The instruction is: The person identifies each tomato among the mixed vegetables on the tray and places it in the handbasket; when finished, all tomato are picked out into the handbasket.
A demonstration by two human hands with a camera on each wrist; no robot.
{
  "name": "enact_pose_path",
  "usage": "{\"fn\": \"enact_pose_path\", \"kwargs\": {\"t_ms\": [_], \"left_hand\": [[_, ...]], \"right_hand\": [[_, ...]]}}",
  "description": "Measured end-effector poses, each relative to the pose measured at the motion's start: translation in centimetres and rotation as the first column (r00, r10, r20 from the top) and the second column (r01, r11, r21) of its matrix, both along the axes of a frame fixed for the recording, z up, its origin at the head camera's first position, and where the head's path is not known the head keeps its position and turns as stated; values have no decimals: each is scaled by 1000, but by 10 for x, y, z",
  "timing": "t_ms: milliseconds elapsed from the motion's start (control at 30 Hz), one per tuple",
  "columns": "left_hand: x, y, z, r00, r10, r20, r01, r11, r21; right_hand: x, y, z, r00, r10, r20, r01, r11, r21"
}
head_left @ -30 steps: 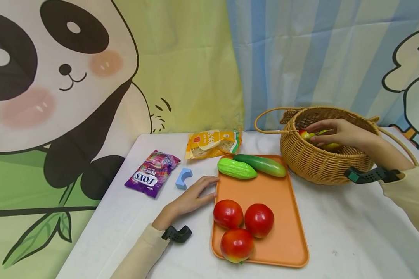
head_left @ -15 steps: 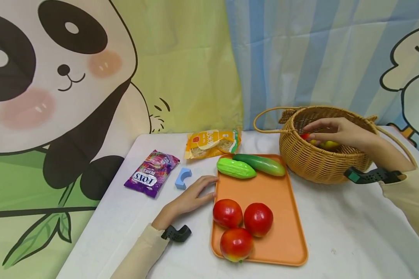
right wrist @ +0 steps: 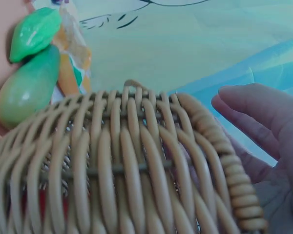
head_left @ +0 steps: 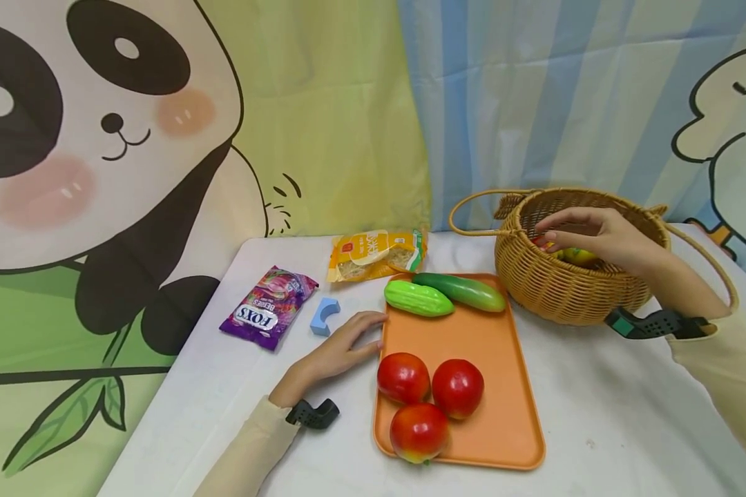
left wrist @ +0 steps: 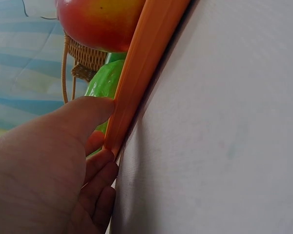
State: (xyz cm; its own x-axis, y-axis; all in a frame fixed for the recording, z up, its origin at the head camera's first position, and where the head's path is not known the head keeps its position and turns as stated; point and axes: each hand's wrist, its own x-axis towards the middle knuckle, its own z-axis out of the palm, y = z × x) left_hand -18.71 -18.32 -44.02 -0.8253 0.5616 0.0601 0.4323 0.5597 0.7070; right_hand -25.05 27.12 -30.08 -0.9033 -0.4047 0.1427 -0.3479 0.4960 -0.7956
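Note:
My right hand (head_left: 603,238) hovers over the mouth of the wicker basket (head_left: 559,293), thumb and fingers spread apart with nothing between them. Below it in the basket lie a red fruit (head_left: 541,241) and a yellow-green one (head_left: 579,257), partly hidden by the hand and rim. In the right wrist view, the fingers stand beside the basket's thick rim (right wrist: 237,195). My left hand (head_left: 342,348) rests on the table with its fingertips at the left edge of the orange tray (head_left: 494,414). The left wrist view shows the thumb against the tray's side.
Three red fruits (head_left: 458,388) sit at the tray's near end. A light green gourd (head_left: 418,298) and a dark green cucumber (head_left: 463,293) lie at its far end. Beyond are a yellow food packet (head_left: 379,255), a purple candy bag (head_left: 270,307) and a blue block (head_left: 325,317).
The red fruit has gone lower into the basket, and my right hand has let go of it and lifted slightly. My left hand has stayed at the tray edge.

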Motion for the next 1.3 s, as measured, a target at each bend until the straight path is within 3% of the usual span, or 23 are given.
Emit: {"fn": "enact_pose_path", "kwargs": {"t_ms": [233, 433, 533, 733, 933, 1200, 1300], "left_hand": [[1, 0, 5, 1000, -1, 11, 1, 1000, -7], [0, 0, 5, 1000, 0, 13, 1, 1000, -16], [0, 0, 4, 1000, 2, 16, -1, 1000, -15], [0, 0, 5, 1000, 1, 17, -1, 1000, -9], [1, 0, 4, 1000, 1, 16, -1, 1000, -6], [2, 0, 3, 1000, 1, 17, 0, 1000, -5], [2, 0, 3, 1000, 0, 16, 0, 1000, -3]], "right_hand": [[9, -6, -2, 998, -22, -61, 19, 998, -59], [19, -12, -3, 995, 2, -102, -15, 992, -127], [21, -15, -4, 986, 63, -156, -89, 982, -169], [27, -20, -7, 948, 215, -233, -270, 933, -237], [34, -27, -12, 932, 249, -263, -313, 919, -241], [39, -40, -24, 876, 374, -304, -469, 808, -356], [39, -46, -31, 857, 408, -315, -504, 793, -344]]}}
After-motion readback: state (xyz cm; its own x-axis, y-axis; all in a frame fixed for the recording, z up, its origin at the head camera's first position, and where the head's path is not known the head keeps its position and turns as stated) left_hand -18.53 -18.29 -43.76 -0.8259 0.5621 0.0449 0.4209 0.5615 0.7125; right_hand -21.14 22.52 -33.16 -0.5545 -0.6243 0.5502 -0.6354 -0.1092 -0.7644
